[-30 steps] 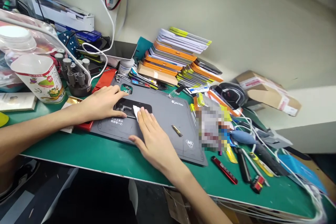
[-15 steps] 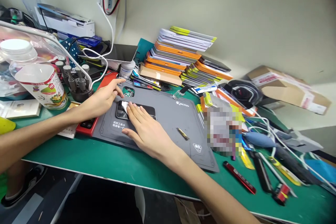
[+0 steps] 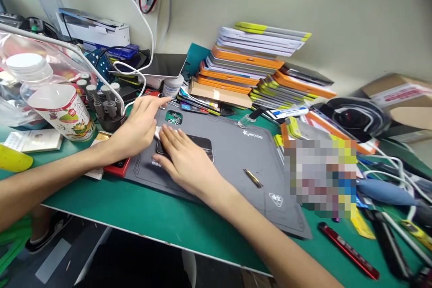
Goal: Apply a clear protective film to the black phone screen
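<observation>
A black-screened phone [image 3: 204, 145] lies face up on a grey work mat [image 3: 232, 153]. My right hand [image 3: 191, 162] lies across its left half, fingers long and close together, pressing a white wipe [image 3: 157, 132] under the fingertips. Most of the wipe is hidden by the fingers. Just left of the phone is my left hand [image 3: 140, 121], index finger stretched out and nothing visible in it; whether it touches the phone's edge I cannot tell. A small brass-coloured tool [image 3: 253, 178] rests on the mat to the right.
Stacked flat boxes [image 3: 249, 58] stand at the back against the wall. To the left are a paper cup [image 3: 64, 112], a screwdriver holder [image 3: 111, 121] and a red device [image 3: 116, 168]. A red pen-like tool [image 3: 349, 251] and a blue air blower [image 3: 384, 191] lie at right.
The camera view has shifted, so the scene sits further right. My right hand has slid the wipe to the phone's left end. My left hand has come closer to it.
</observation>
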A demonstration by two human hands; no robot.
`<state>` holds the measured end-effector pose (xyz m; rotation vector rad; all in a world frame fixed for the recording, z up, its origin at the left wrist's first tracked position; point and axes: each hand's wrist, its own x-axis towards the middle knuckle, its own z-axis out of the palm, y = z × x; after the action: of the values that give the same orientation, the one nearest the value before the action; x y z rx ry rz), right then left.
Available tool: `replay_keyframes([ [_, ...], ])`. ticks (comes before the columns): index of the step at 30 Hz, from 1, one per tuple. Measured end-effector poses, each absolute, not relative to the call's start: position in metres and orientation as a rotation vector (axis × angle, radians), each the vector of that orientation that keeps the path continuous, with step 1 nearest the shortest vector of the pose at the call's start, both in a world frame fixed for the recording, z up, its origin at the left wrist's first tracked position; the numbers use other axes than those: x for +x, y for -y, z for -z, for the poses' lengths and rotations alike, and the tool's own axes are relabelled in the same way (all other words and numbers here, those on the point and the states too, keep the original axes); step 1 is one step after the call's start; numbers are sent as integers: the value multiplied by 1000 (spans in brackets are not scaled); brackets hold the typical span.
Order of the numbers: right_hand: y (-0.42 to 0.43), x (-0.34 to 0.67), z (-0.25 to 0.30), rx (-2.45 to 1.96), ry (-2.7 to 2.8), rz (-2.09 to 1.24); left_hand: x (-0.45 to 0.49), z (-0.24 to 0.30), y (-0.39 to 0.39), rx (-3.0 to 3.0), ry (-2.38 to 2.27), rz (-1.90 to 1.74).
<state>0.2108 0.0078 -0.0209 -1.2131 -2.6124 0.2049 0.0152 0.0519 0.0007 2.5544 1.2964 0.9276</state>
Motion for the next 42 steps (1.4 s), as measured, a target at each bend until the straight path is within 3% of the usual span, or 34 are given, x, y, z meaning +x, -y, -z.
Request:
replay_keyframes([
  [10, 26, 203, 22, -1174, 2626, -164, 11, 9, -58, 2538, -1328, -959],
  [19, 26, 303, 41, -1430, 2449, -191, 7, 19, -65, 2485, -1222, -921],
  [23, 9, 312, 28, -1571, 2466, -79, 10, 7, -52, 2557, -1124, -988],
  [30, -44, 325, -1, -1801, 2276, 20, 11, 6, -45, 2913, -1016, -787],
  [37, -35, 321, 33, -1337, 2342, -222, 9, -2, -45, 2850, -1059, -712],
  [42, -35, 328, 40, -1340, 2410, -24, 11, -5, -44, 2798, -1085, -559],
])
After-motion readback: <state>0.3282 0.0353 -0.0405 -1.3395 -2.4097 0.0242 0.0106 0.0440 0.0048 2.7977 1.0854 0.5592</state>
